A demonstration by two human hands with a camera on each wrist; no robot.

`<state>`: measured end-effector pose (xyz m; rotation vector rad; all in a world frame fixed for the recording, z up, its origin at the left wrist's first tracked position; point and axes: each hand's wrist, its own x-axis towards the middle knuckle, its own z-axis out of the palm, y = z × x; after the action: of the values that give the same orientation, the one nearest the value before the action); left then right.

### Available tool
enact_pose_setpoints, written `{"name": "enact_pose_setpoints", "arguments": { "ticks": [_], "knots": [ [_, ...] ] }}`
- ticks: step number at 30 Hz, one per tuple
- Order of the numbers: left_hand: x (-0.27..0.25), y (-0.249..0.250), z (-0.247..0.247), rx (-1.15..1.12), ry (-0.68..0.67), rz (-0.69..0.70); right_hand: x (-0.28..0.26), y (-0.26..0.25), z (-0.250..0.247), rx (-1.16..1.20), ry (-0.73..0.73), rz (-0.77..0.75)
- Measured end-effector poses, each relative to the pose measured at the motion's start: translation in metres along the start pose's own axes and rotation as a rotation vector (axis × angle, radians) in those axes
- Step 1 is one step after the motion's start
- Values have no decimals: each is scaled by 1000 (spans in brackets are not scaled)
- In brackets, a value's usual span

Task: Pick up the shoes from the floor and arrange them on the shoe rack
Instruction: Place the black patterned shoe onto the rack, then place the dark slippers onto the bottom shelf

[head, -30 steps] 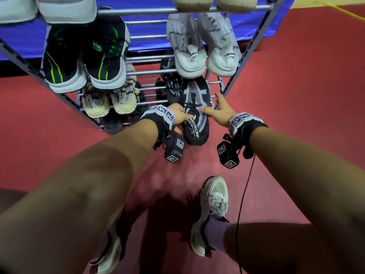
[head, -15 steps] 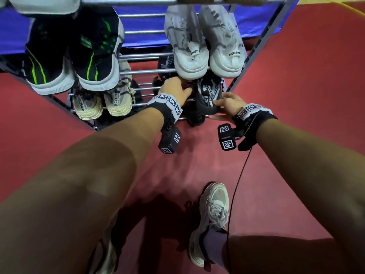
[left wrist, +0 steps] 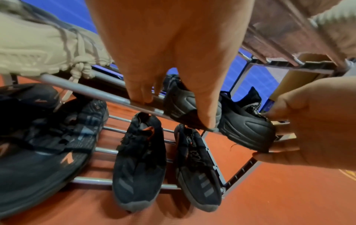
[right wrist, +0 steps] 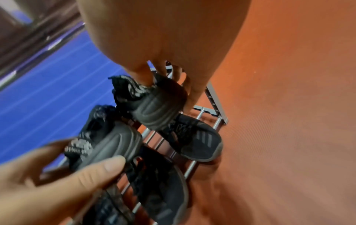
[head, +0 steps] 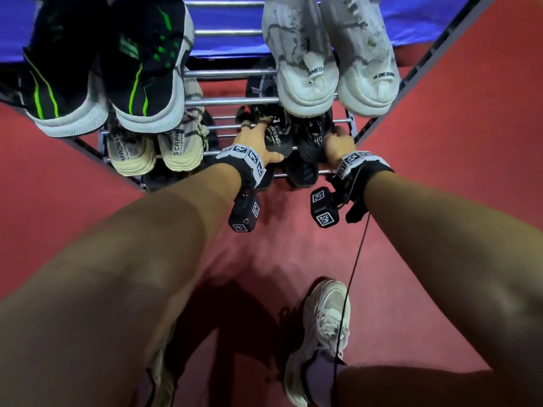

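Note:
Two black knit shoes sit side by side on a lower tier of the grey metal shoe rack (head: 229, 73), under a white pair. My left hand (head: 255, 136) lies over the left black shoe (head: 279, 136), its thumb against the heel and its fingers down by the bar. In the left wrist view that thumb (left wrist: 208, 120) presses on the shoe's heel (left wrist: 183, 103). My right hand (head: 338, 139) grips the heel of the right black shoe (head: 313, 136). The right wrist view shows this shoe (right wrist: 159, 106) with the thumb in its collar. The toes of both shoes are hidden.
A black-and-green pair (head: 141, 69) and a white pair (head: 302, 63) fill the tier above. A beige pair (head: 176, 142) stands to the left on my tier. Dark shoes (left wrist: 138, 159) lie on the bottom tier. My own white sneaker (head: 323, 333) stands on the red floor.
Both hands have moved forward and up into the rack. The black shoe that stuck out at the rack's front now sits deeper on the tier beside its mate.

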<state>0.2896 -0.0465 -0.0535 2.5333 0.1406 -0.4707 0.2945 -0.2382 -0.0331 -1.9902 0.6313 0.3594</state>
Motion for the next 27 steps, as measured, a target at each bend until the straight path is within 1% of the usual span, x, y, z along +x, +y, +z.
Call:
{"name": "enact_pose_setpoints", "arguments": {
  "ticks": [1, 2, 5, 7, 10, 13, 15, 18, 21, 23, 25, 27],
  "knots": [
    [2, -1, 2, -16, 4, 21, 6, 5, 5, 9, 33, -34],
    [3, -2, 3, -26, 7, 38, 5, 8, 7, 10, 30, -79],
    [5, -4, 3, -45, 16, 78, -2, 11, 7, -152, -16, -163],
    [6, -4, 2, -53, 26, 98, -1, 12, 0, -279, 24, -170],
    [5, -3, 3, -50, 35, 104, 2, 12, -6, -290, 73, -201],
    [4, 0, 6, -32, 36, 89, 4, 11, -5, -343, 49, -190],
    [3, 2, 6, 2, 41, 85, 4, 10, -4, -434, 42, -229],
    [-1, 7, 5, 56, 54, 73, -2, 8, -2, -573, 48, -326],
    [-9, 15, 2, 71, 48, 68, -14, 7, -2, -768, 61, -419],
    [-19, 19, -2, 84, 38, 70, -23, 5, -4, -863, 80, -518],
    [-31, 19, -8, 110, 52, 79, -36, 2, -5, -893, 104, -619],
    [-46, 14, -13, 144, 71, 95, -52, -3, -3, -874, 115, -703]
  ]
}}
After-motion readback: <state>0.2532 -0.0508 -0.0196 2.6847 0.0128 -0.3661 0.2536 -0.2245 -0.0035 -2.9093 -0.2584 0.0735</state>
